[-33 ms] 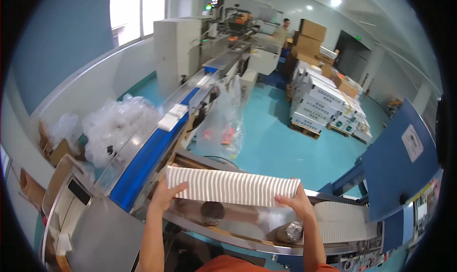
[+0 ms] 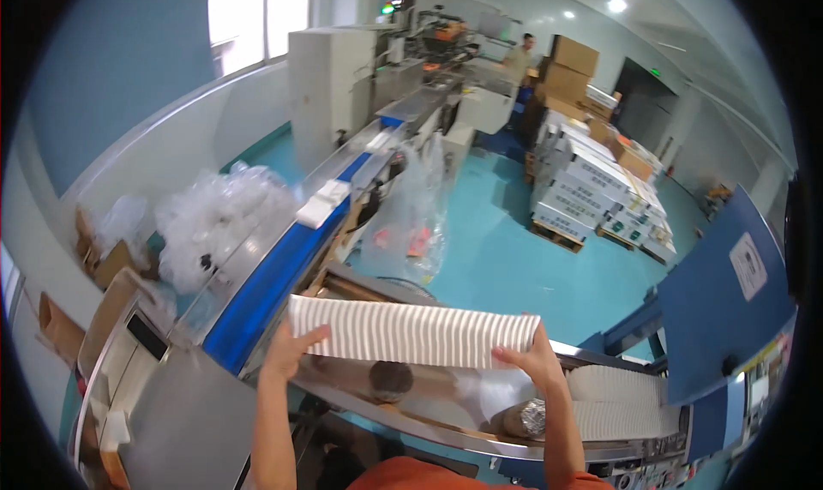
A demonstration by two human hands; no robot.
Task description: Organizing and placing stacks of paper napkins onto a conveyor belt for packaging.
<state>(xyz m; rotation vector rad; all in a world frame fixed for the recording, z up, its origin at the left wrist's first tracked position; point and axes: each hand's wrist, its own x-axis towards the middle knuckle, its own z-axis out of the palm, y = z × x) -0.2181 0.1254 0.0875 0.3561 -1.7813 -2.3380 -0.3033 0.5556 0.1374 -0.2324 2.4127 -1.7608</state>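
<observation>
A long stack of thin white pieces (image 2: 413,332), pressed face to face so that it looks ribbed, spans the space between my two hands. My left hand (image 2: 287,348) is closed on its left end, thumb across the near side. At the other end my right hand (image 2: 535,359) presses in, its thumb also on the near side. The stack is held level above a metal-edged worktable (image 2: 446,396). Similar ribbed white rows (image 2: 613,404) lie on the table to the right of my right hand. A foil-covered cylinder (image 2: 531,418) stands close to my right wrist.
A blue conveyor belt (image 2: 266,293) carrying white packs (image 2: 323,204) runs from the left toward a machine at the back. Clear plastic bags (image 2: 407,224) hang beside it. A dark round object (image 2: 391,378) sits under the stack. A blue panel (image 2: 724,297) rises at right; stacked cartons (image 2: 583,181) stand behind.
The view has shifted slightly, so the background sits a little further right. The stack and my left hand appear slightly further left; both hands keep their grip.
</observation>
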